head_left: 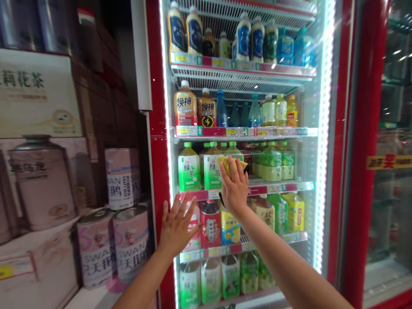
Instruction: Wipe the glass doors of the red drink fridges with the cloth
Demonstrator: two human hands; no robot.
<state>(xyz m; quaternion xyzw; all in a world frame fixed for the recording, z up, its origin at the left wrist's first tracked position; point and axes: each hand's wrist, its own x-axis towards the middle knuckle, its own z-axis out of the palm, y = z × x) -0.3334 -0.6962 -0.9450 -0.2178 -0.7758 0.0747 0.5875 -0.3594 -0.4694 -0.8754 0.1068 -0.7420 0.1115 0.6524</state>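
My right hand (235,185) presses a yellow cloth (229,165) with dark edging flat against the glass door of a lit drinks cooler. Its fingers lie over the cloth, and part of the cloth is hidden beneath the palm. To the lower left, my left hand (179,227) is open with fingers spread and nothing in it, at the left side of the door; I cannot tell whether it touches the glass. Behind the glass, close to the cloth, stand green tea bottles (212,167) on a shelf.
The cooler's red frame (162,171) runs down its left side. Left of it are stacked pink-and-white cans (124,178) and printed cartons (35,96). More bottles (242,38) fill the upper shelves. Another red-framed cooler (362,128) stands on the right.
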